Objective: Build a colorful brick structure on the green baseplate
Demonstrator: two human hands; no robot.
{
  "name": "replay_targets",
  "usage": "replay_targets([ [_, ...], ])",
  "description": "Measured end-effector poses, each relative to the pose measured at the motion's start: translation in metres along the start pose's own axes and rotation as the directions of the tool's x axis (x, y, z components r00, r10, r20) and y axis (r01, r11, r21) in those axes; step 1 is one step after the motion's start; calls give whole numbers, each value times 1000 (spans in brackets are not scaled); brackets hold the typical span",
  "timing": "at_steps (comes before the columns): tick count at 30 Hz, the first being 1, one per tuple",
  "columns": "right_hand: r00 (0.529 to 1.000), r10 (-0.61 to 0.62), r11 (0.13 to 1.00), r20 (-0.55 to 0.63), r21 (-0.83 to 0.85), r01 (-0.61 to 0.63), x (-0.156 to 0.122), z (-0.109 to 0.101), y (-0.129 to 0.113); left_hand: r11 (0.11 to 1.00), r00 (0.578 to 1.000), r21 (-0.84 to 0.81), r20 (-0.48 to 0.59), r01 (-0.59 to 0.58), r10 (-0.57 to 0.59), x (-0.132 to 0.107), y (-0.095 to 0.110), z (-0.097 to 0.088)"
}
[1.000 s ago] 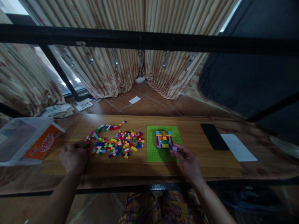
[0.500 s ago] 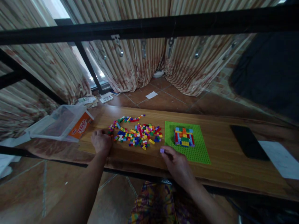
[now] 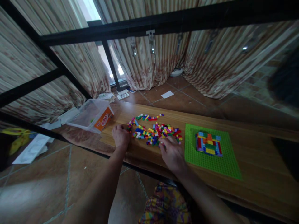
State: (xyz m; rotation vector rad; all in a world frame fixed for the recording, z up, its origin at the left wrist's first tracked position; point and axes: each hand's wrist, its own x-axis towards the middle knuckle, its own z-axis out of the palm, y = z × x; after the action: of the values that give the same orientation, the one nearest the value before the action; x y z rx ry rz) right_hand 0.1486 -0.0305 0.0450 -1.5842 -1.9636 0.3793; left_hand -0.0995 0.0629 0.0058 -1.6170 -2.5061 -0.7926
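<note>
A long wooden tabletop (image 3: 254, 155) is shown, with the other items distributed along its length. At its left end a clear plastic box (image 3: 93, 112) with an orange label (image 3: 104, 119) is seen, tilted slightly. On the right half a green studded baseplate (image 3: 196, 161) is laid flat. Between box and baseplate, loose multicoloured bricks (image 3: 153, 136) are spread in an irregular heap, from which a thin curved row is extended along the far side. The right hand (image 3: 173, 154) is held palm down at the near edge of the heap, its fingers partly bent and its thumb and forefinger brought close together among the bricks; whether a brick is gripped cannot be told. The left hand (image 3: 121, 136) is placed beside the heap's left end, fingers curled inward; its contents are hidden. On the baseplate's far part a low, blocky brick structure (image 3: 209, 143) is mounted, untouched by either hand.
</note>
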Motion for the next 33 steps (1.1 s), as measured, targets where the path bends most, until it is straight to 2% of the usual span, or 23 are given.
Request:
replay_targets([
  [3, 996, -74, 996, 42, 45, 73, 20, 17, -25, 1000, 1000, 0, -7, 6, -6, -1, 0, 0],
  [6, 992, -64, 998, 107, -8, 65, 44, 34, -40, 1000, 1000, 0, -14, 4, -4, -2, 1, 0],
  [11, 978, -16, 992, 207, -122, 42, 79, 54, -48, 1000, 1000, -12, -3, 4, -4, -3, 2, -3],
  [15, 968, -29, 984, 249, -162, 71, 88, 62, -49, 1000, 1000, -3, 2, -2, 2, -4, 3, -4],
  [22, 987, -38, 995, 156, -90, 52, 86, 68, -43, 1000, 1000, 19, 8, -1, 1, -3, 2, -4],
  [26, 995, -62, 997, 74, -30, 65, 79, 63, -43, 1000, 1000, 12, 5, -26, 26, -1, 0, -2],
  [30, 996, -60, 981, -70, 178, 71, 60, 43, -43, 999, 999, 25, 6, -42, 42, 2, -2, -1],
  [33, 992, 9, 916, -124, 398, 42, 36, 23, -38, 999, 999, 19, 12, -49, 49, 4, -1, -2],
])
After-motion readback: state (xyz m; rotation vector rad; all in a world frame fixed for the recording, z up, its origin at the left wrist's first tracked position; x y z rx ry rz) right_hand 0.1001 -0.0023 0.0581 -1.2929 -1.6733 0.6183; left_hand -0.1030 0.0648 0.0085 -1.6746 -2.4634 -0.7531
